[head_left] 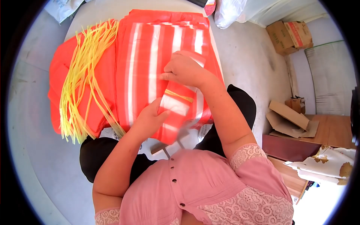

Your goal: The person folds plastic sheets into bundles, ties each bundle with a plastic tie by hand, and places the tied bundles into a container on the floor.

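A folded bundle of red-and-white striped plastic [175,105], which looks like bags, is tilted in front of me with a yellow strip across it. My left hand [152,118] grips its lower left edge between thumb and fingers. Curled closed, my right hand [184,69] holds its upper end. Beneath and beyond it lies a broad stack of the same striped plastic [144,56]. Loose yellow strips [84,75] are heaped at the left, over plain red plastic [58,82].
The stack rests on a pale table [101,9]. White plastic bags [228,11] sit at the far edge. On the right are a cardboard box [288,37] on the floor and an opened carton [288,120] on a brown wooden surface [332,129]. My knees flank the stack's near side.
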The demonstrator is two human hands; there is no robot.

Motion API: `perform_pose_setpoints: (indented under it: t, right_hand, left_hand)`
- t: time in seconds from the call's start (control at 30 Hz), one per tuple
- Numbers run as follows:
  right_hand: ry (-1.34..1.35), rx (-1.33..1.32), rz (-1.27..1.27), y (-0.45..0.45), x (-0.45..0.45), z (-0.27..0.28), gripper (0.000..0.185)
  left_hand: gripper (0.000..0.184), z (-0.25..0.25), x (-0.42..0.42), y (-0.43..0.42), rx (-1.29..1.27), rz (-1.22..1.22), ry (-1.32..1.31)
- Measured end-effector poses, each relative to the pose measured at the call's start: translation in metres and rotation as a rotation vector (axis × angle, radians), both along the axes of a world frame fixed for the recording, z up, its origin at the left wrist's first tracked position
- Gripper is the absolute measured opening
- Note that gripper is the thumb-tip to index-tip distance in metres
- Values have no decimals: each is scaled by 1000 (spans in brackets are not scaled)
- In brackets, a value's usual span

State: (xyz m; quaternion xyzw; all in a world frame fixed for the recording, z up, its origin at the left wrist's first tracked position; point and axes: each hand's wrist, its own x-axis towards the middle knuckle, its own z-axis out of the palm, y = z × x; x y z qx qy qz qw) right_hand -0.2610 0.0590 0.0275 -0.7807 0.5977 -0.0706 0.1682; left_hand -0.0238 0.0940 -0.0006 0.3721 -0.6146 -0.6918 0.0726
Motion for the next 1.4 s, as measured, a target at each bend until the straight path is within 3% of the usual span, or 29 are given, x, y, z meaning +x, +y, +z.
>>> perform_pose_setpoints:
  t: [0.17, 0.27, 0.37, 0.5, 0.6, 0.77, 0.87, 0.97, 1.07, 1.17, 1.27, 1.4]
  right_hand:
    - [-17, -96, -44, -3, -2, -14, 39]
    - [116, -114, -6, 0, 1, -2, 34]
    - [1, -345, -2, 3, -2, -17, 24]
    - [-254, -417, 80, 32, 12, -12, 20]
    - [-293, -358, 213, 61, 26, -11, 22]
    - [-166, -242, 175, 62, 13, -25, 28]
    - [-227, -255, 154, 59, 7, -19, 39]
    - [-567, -340, -54, 74, 0, -27, 45]
    - [-266, -356, -3, 94, -13, -20, 51]
    - [119, -253, -138, 115, -8, -28, 56]
    - [-112, -390, -317, 124, -13, -20, 61]
    - [-113, -291, -152, 137, 0, -12, 54]
  left_hand:
    - [43, -1, -1, 1, 26, 16, 32]
    - [42, -2, 0, 0, 38, 14, 48]
    - [42, -2, -1, 0, 98, 22, 42]
    - [44, -5, 1, -2, 142, 41, 56]
    - [41, -10, 1, -5, 136, 31, -2]
    - [43, -5, 1, -3, 148, 30, 41]
    - [43, -1, 0, -3, 193, 38, 74]
    - [44, 6, 1, -4, 255, 69, 87]
    - [45, 5, 1, -4, 286, 78, 97]
    - [45, -4, 0, -4, 255, 69, 83]
    - [45, -7, 1, -4, 271, 87, 134]
    - [46, -5, 1, -6, 335, 91, 149]
